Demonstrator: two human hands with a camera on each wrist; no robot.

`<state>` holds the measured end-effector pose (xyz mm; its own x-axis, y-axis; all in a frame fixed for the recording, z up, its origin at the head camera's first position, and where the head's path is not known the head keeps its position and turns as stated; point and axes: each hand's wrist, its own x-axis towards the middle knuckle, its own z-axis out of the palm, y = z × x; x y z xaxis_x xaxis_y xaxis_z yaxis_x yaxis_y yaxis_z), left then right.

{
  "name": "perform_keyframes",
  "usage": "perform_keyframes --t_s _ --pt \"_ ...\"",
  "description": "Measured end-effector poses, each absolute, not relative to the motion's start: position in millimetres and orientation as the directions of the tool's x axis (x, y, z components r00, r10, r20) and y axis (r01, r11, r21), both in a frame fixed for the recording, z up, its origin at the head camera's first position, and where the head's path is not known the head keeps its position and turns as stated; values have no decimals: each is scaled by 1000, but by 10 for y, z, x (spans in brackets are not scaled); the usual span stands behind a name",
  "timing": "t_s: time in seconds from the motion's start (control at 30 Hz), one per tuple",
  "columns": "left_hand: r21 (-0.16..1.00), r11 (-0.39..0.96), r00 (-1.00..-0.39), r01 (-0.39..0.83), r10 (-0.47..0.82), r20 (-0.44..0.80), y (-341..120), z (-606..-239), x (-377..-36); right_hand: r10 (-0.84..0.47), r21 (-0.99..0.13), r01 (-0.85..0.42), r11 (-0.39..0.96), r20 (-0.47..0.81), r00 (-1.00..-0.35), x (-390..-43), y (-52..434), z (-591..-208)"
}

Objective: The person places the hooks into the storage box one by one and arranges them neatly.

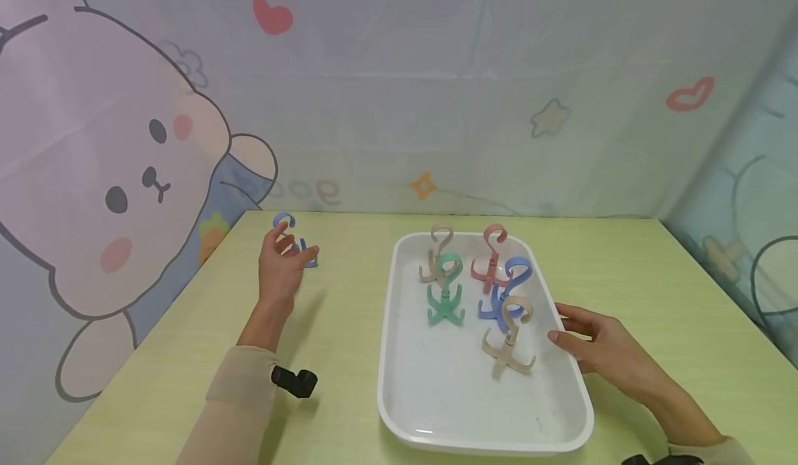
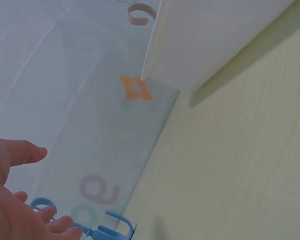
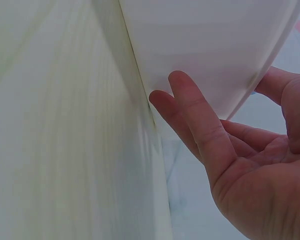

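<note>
Near the back left corner of the table stands a blue hook hanger (image 1: 309, 260), with a curled top and upturned prongs. My left hand (image 1: 282, 267) is right in front of it and partly hides it. In the left wrist view the thumb stands well apart from the fingers, and the blue hook hanger (image 2: 107, 232) shows behind the fingertips. A white tray (image 1: 430, 396) lies right of centre. My right hand (image 1: 601, 347) holds its right side, thumb over the rim and fingers along the outer wall (image 3: 205, 45).
Inside the tray stand a green hook hanger (image 1: 445, 305), a pink one (image 1: 492, 271), a blue one (image 1: 499, 305) and two beige ones, at the back (image 1: 436, 267) and front right (image 1: 508, 354). A printed curtain (image 1: 399, 104) hangs behind the light green table (image 1: 349, 354).
</note>
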<state>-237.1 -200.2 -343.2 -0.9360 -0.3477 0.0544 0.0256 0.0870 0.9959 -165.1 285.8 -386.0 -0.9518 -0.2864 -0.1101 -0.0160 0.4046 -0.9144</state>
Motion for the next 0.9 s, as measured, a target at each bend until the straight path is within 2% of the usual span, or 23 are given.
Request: perform_keyframes --t_s 0.6,0.9 --pt "995 93 -918 27 -391 62 -2104 -3469 -2408 -278 -906 -12 423 -117 -954 -1650 2855 -3857" --pt "994 110 -932 9 -360 48 -2221 -3454 -2469 -273 -903 -10 430 -120 -955 -1651 2855 -3863"
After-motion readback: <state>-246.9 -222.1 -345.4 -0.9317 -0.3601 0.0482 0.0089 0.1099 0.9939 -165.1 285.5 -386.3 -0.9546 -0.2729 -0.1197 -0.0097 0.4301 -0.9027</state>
